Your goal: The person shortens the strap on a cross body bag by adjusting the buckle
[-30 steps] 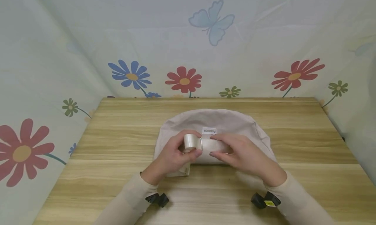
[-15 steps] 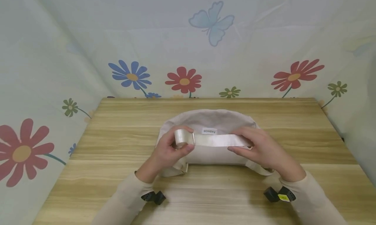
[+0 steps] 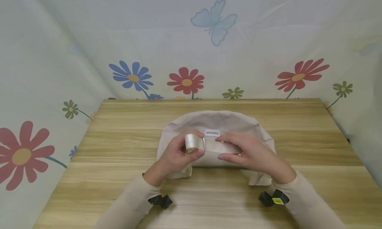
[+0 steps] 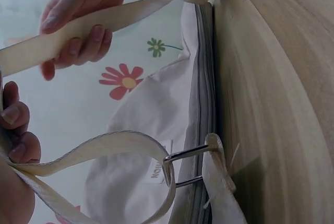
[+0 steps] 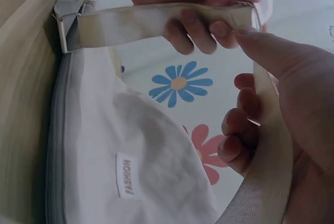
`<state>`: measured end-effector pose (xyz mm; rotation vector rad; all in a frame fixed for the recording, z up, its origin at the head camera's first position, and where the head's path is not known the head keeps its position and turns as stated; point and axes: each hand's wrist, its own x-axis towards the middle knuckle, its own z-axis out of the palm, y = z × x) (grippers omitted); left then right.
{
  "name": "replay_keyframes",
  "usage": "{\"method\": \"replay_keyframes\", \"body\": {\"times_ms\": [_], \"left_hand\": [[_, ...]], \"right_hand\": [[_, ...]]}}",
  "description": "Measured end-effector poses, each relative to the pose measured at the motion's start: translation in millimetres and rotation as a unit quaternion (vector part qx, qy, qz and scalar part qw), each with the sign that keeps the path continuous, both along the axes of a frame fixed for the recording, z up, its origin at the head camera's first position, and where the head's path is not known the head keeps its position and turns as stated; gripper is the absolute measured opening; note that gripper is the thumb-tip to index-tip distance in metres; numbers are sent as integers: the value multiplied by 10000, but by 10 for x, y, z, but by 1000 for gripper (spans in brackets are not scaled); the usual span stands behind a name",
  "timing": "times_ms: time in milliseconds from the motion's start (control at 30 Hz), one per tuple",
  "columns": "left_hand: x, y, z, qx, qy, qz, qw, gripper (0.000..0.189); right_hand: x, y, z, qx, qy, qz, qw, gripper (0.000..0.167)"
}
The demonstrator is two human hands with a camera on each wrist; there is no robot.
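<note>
A pale beige bag [image 3: 235, 122] with a small FASHION label [image 3: 212, 132] lies on the table. Over it, my left hand [image 3: 176, 152] pinches the bag's strap [image 3: 213, 145] beside a metal slider [image 3: 204, 144], where the strap makes a loop [image 3: 192, 142]. To the right, my right hand [image 3: 253, 151] holds the strap between thumb and fingers, as the left wrist view also shows. A metal ring [image 4: 185, 153] joins the strap to one end of the bag; at the other end sits another metal ring [image 5: 63, 35].
The wooden table [image 3: 125, 132] reaches back to a flower-printed curtain [image 3: 253, 56]. A dark zipper [image 4: 206, 72] runs along the bag's edge. Black wrist cameras are on both sleeves.
The hands spread apart with the strap drawn taut half a second ago, then came back closer together. The left hand moved right, the right hand left, and both still hold the strap.
</note>
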<state>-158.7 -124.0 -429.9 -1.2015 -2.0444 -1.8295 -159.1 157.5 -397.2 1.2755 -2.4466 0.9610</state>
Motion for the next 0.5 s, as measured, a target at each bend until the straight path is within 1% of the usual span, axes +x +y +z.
{"method": "replay_keyframes", "body": {"times_ms": [67,200,367,500], "left_hand": [[2,19,8,-32,23,-1,10000,44],[3,41,17,-71,14,-16,10000,43],[13,63,8,-43,-127,-162,9998,40],[22,78,3,-198,-225,-168,9994,39]], "right_hand": [[7,-25,-12,-29,-68,-20,10000,39],[10,-40,-22,-256,-218,9,9994,38],[7,-52,-15,-467,-267,57,9985,37],[17,-77,-24,-605,-278,91,9977,39]]}}
